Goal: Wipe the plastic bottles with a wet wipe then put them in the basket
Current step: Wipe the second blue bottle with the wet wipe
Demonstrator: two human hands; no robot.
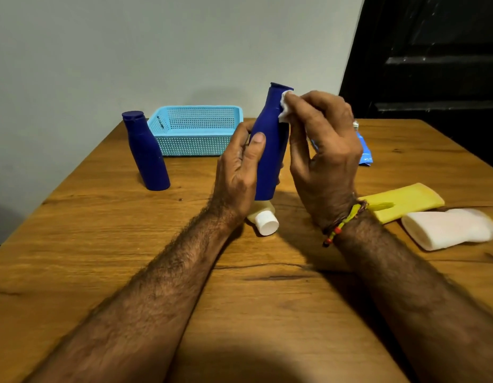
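My left hand [239, 172] grips the lower body of a dark blue plastic bottle [270, 150], held upright above the table. My right hand [322, 145] pinches a white wet wipe [284, 106] against the bottle's neck, just under its cap. A second dark blue bottle [147, 153] stands on the table to the left. The light blue mesh basket [195, 142] sits behind it near the wall and looks empty. A pale yellow bottle with a white cap [264, 221] lies under my hands. To the right lie a yellow bottle [405, 201] and a white bottle [449, 228].
The wooden table [184, 244] reaches to the grey wall at the back. A blue wipe packet [364, 150] lies behind my right hand. A dark door fills the upper right. A bead bracelet is on my right wrist.
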